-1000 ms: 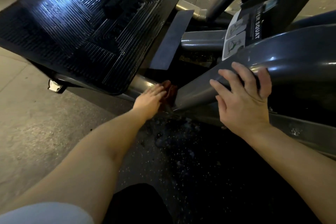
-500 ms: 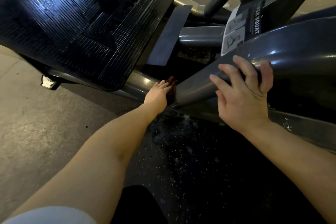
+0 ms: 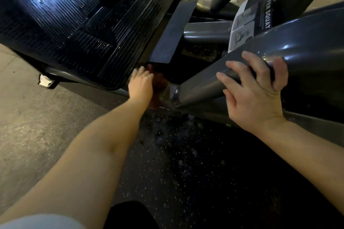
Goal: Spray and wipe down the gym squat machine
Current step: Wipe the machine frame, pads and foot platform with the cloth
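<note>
Over speckled black flooring (image 3: 195, 173), dark red cloth (image 3: 159, 82) has been advanced under flat fingers of left hand (image 3: 141, 86); grey steel beam (image 3: 307, 42) is gripped by right hand (image 3: 255, 95); wiping is judged ongoing

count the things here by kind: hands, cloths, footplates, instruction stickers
hands: 2, left hand pressing the cloth, right hand gripping the grey beam
cloth: 1
footplate: 1
instruction sticker: 1
total: 5

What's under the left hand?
A dark red cloth shows beyond the left hand, by the footplate corner. The hand covers the rest of it and the surface beneath.
</note>
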A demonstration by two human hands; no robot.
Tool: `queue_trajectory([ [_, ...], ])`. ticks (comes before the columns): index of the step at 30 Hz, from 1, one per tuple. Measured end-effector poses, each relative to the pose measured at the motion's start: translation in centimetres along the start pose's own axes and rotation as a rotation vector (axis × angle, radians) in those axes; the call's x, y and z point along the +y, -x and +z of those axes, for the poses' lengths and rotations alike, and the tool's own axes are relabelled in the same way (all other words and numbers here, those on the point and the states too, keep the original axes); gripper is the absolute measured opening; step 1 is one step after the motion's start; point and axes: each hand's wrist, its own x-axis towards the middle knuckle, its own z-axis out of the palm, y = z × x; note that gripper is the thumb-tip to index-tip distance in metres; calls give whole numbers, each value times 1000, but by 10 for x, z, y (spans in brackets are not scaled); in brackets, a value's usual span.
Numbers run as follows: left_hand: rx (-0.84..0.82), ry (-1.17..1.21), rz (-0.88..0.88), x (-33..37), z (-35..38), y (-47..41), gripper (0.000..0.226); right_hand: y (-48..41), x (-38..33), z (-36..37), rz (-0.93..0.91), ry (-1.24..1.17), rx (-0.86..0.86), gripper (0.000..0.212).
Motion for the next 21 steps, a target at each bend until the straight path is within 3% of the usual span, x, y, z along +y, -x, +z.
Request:
queue_trajectory([
  [5,42,-27,4,-33,-5,0,45,0,-1,0,12,-15,27,39],
  [8,36,101,28,-15,7,29,49,1,-5,0,24,-11,55,39],
  [12,-102,229,173,42,24,58,54,0,-5,0,24,3,64,38],
  [21,-300,195,119,57,10,87,67,-3,-14,-18,38,102,13,40],
])
